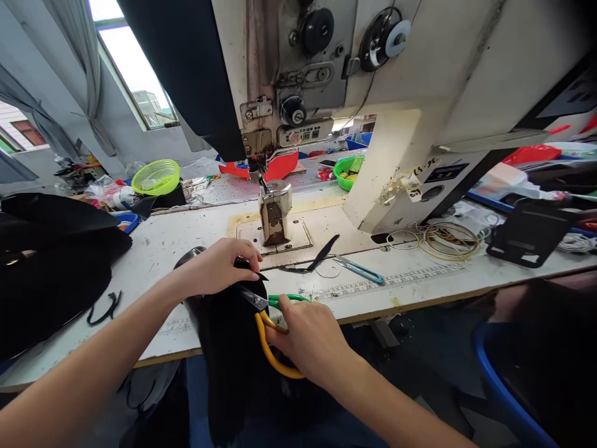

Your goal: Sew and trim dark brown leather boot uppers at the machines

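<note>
My right hand (310, 339) is closed on a pair of scissors (259, 303) with one green and one orange handle. Their blades lie against a long black piece of material (228, 367) that hangs over the table's front edge. My left hand (232, 267) pinches the upper part of this black piece, just beyond the blades. A small pointed black flap sticks out by the left fingertips. The blade tips are partly hidden against the black material. Behind the hands stands the sewing machine's post (275, 218), below the needle area.
A blue thread snipper (361, 270) and a black strip (321, 254) lie right of the post. Black pieces (51, 261) are heaped at left. A yellow-green basket (156, 177), a green basket (347, 171) and coiled cord (450, 241) sit farther back. A blue-edged chair (494, 379) stands at right.
</note>
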The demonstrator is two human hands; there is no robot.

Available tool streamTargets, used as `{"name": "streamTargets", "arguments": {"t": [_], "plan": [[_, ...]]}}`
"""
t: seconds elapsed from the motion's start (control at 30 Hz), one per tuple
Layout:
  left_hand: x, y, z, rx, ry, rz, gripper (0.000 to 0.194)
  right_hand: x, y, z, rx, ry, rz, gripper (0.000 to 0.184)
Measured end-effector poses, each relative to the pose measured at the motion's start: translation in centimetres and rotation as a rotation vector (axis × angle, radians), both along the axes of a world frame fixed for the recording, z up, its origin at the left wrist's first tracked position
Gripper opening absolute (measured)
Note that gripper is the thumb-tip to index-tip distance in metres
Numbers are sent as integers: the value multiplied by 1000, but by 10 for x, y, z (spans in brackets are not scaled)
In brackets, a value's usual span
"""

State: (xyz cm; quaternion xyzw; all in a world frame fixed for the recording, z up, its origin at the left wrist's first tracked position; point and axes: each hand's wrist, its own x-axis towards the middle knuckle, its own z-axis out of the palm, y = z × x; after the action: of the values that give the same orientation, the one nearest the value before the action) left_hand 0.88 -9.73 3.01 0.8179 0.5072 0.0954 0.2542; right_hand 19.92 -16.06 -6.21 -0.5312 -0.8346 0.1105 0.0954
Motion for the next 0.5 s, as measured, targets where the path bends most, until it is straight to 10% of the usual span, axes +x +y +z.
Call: {"name": "streamTargets", "arguments": {"t": [0.5], "plan": [[5,-41,-19,285,412,67,22,-76,33,-1,-6,69,186,20]]}}
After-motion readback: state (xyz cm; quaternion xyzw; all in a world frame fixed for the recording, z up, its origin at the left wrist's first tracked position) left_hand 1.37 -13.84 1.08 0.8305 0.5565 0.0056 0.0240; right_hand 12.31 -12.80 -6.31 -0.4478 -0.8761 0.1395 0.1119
